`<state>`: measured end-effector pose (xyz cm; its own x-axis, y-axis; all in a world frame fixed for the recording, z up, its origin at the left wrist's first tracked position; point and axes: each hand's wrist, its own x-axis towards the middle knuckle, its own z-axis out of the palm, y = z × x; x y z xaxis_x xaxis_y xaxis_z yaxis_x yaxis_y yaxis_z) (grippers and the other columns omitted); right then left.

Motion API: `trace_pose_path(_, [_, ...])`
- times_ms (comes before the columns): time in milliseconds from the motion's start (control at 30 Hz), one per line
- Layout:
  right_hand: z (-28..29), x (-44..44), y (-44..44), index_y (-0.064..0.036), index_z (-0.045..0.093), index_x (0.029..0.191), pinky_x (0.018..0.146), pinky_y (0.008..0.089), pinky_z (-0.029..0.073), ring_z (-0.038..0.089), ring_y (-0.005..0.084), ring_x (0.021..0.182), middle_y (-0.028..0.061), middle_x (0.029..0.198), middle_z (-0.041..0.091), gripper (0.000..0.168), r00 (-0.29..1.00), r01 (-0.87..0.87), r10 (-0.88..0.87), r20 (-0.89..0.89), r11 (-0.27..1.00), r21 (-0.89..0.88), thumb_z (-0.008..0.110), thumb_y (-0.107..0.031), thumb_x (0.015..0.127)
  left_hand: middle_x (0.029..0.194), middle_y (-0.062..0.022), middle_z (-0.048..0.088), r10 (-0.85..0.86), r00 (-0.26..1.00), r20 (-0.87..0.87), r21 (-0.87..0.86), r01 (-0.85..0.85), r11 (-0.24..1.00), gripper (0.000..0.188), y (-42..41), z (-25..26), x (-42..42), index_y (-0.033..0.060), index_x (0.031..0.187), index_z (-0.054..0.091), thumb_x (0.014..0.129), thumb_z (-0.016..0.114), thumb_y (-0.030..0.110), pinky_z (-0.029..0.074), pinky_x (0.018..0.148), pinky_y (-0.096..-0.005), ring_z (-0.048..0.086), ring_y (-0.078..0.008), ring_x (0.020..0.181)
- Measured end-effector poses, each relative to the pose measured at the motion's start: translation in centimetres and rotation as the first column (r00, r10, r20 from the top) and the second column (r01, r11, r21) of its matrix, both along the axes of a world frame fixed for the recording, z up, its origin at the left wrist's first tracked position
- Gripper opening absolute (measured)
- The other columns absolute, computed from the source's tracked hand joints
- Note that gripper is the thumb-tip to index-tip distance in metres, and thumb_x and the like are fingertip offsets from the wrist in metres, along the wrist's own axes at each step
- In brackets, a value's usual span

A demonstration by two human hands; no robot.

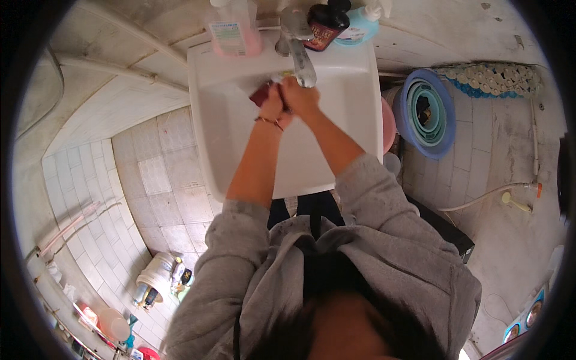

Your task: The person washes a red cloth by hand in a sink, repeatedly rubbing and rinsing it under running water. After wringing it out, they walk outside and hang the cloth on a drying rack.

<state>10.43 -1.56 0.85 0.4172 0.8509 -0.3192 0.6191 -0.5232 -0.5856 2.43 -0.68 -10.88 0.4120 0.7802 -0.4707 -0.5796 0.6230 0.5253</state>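
Note:
Over the back part of a white washbasin (pixel 310 148), my left hand (pixel 272 105) and my right hand (pixel 300 96) are pressed together. Both grip a small dark red item (pixel 261 94); it looks like cloth, but blur leaves its kind unsettled. One end of it sticks out to the left of my left hand, and a darker part shows between the two hands. The metal tap (pixel 303 63) has its spout tip close above my right hand. Whether water runs is hard to tell. A thin band circles my left wrist.
On the basin's back ledge stand a bottle of pink liquid (pixel 236 33), a dark bottle (pixel 325 29) and a light blue pump bottle (pixel 357 27). Nested basins (pixel 427 114) lean at the right wall. A toppled white bucket (pixel 157 272) with bottles lies on the floor, lower left.

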Motion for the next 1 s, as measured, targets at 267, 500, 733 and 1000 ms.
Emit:
trace_pose_path(267, [-2.5, 0.6, 0.2, -0.004, 0.064, 0.075, 0.068, 0.0456, 0.048, 0.06, 0.0362, 0.074, 0.0168, 0.078, 0.063, 0.039, 0.988, -0.038, 0.027, 0.151, 0.997, 0.066, 0.041, -0.034, 0.086, 0.101, 0.0002, 0.058, 0.12, 0.975, 0.188, -0.356, -0.046, 0.933, 0.025, -0.6, 6.2, 0.1, 0.0133, 0.102, 0.053, 0.091, 0.045, 0.034, 0.046, 0.073, -0.0287, 0.055, -0.0146, 0.088])
trace_pose_path(500, [0.3, 6.3, -3.7, 0.002, 0.053, 0.099, 0.079, 0.0332, 0.049, 0.058, 0.0223, 0.091, 0.0133, 0.1, 0.058, 0.02, 0.05, 0.444, -0.212, -0.976, 0.88, -0.169, 0.056, -0.011, 0.083, 0.112, -0.0063, 0.052, 0.268, 0.914, 0.304, -0.209, -0.211, 0.955, 0.043, -1.2, 8.4, -0.4, 0.0078, 0.117, 0.045, 0.09, 0.044, 0.041, 0.041, 0.089, -0.0351, 0.049, -0.0207, 0.103])
trace_pose_path(733, [1.8, 5.3, -4.3, 0.002, 0.053, 0.106, 0.079, 0.0293, 0.048, 0.059, 0.0206, 0.09, 0.0116, 0.1, 0.06, 0.031, 0.102, 0.282, -0.403, -0.909, 0.888, -0.362, 0.06, -0.017, 0.082, 0.106, -0.0093, 0.054, 0.274, 0.95, 0.148, -0.405, -0.195, 0.893, 0.03, -0.5, 6.7, -0.1, 0.003, 0.11, 0.046, 0.09, 0.048, 0.025, 0.044, 0.088, -0.0418, 0.052, -0.0252, 0.099])
trace_pose_path(1000, [-0.8, 5.2, -2.3, 0.002, 0.052, 0.105, 0.064, 0.0313, 0.049, 0.058, 0.0201, 0.077, 0.0105, 0.096, 0.057, 0.031, 0.135, 0.41, -0.242, -0.961, 0.897, -0.168, 0.051, -0.002, 0.075, 0.109, -0.0102, 0.052, 0.287, 0.89, 0.353, -0.375, -0.146, 0.916, 0.032, -1.3, 6.0, -1.3, 0.0029, 0.109, 0.046, 0.083, 0.059, 0.016, 0.043, 0.091, -0.0414, 0.05, -0.0239, 0.105])
